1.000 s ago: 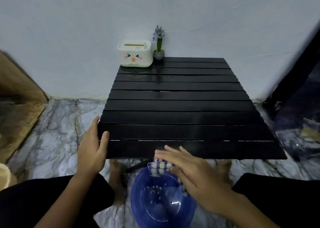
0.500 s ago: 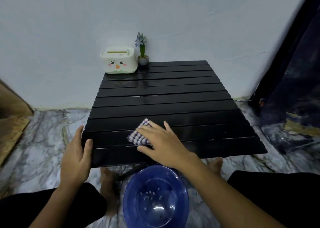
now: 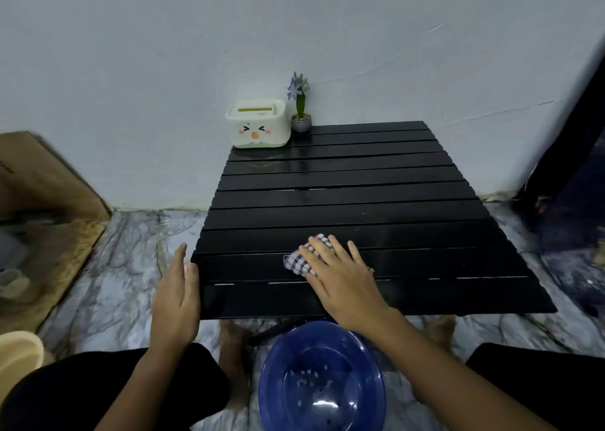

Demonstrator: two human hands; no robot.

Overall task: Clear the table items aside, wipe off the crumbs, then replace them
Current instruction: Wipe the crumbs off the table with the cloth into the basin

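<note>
A low black slatted table [image 3: 360,201] stands against the wall. My right hand [image 3: 340,280] lies flat on a blue-and-white checked cloth [image 3: 299,260], pressing it onto the near slats. My left hand [image 3: 176,299] rests open against the table's near left edge, thumb on top. Below the front edge, on the floor between my knees, sits a blue plastic bowl [image 3: 320,381] holding a few white crumbs. At the far left corner stand a white tissue box with a cartoon face [image 3: 258,124] and a small potted purple flower [image 3: 300,109].
A marble-patterned floor [image 3: 124,260] surrounds the table. A cardboard sheet [image 3: 42,181] leans at the left, with a pale round object [image 3: 19,352] at the lower left edge. Dark fabric [image 3: 576,201] hangs at the right. My bare feet show under the table.
My right hand has carried the cloth from above the bowl up onto the table's near slats. My left hand has loosened from gripping the corner to resting against the edge.
</note>
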